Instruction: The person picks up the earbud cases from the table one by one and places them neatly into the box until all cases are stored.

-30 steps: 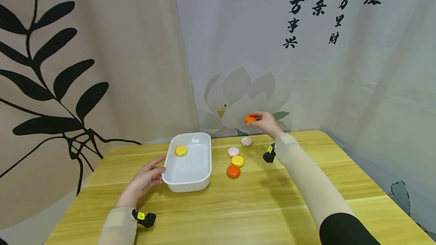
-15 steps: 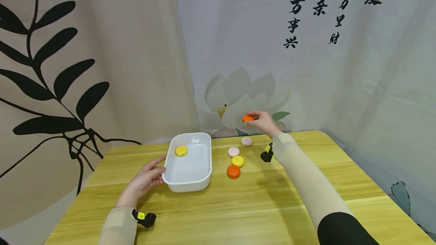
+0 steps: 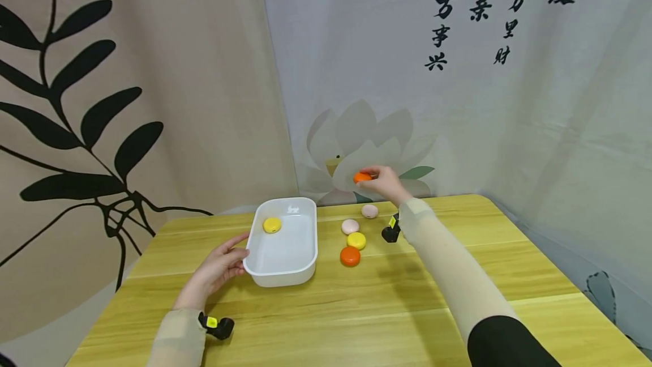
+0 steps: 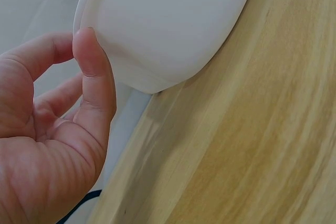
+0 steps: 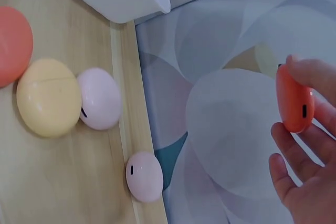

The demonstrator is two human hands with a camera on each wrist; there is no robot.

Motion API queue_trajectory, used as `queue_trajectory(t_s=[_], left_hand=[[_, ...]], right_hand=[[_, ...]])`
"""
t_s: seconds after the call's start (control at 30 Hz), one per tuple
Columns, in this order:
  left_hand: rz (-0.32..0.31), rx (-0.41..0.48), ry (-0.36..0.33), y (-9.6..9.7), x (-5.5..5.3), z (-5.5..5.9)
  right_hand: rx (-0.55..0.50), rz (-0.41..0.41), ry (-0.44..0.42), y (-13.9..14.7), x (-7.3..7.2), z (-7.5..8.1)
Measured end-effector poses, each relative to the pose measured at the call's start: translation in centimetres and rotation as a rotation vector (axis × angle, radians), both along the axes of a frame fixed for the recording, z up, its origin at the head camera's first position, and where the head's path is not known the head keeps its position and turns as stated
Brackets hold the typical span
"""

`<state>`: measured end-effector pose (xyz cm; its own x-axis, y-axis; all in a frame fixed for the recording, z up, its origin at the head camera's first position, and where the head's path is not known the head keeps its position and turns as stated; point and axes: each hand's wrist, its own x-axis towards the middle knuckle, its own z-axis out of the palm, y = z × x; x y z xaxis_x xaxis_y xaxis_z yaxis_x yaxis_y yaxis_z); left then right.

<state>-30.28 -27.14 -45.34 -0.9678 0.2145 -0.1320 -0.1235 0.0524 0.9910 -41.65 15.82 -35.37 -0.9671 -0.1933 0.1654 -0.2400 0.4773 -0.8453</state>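
Note:
In the head view a white plastic tub (image 3: 280, 280) stands on the table. My left hand (image 3: 218, 268) holds its left side, and the left wrist view shows the fingertips right at the rim. One yellow rounded disc (image 3: 272, 225) lies inside. My right hand (image 3: 384, 183) pinches an orange rounded disc (image 5: 295, 100) between thumb and fingers, raised above the table's far edge; a small dark slot shows in its side. Below it on the table are a pink disc (image 3: 369, 210), a second pink disc (image 3: 350, 226), a yellow disc (image 3: 356, 240) and another orange disc (image 3: 350, 256).
The wooden table (image 3: 285, 327) ends just behind the tub and the far pink disc. A printed cloth backdrop (image 3: 214, 101) with leaves, a flower and characters hangs behind it. Each wrist carries a small black camera, as on the left wrist (image 3: 220, 328).
My right hand has moved slightly left with the orange disc, toward the tub. The left hand, the tub and the discs on the table have stayed in place.

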Motion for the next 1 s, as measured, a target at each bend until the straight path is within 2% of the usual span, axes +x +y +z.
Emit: queue_trajectory(t_s=[0.57,1.0], left_hand=[[-0.017,0.010,0.000,-0.1,0.0,-0.3],[0.000,0.029,-0.010,-0.1,-0.2,-0.2]], right_hand=[[-0.015,0.023,0.012,-2.7,-0.2,-1.1],[-0.041,0.057,0.019,-4.4,-0.7,-1.5]])
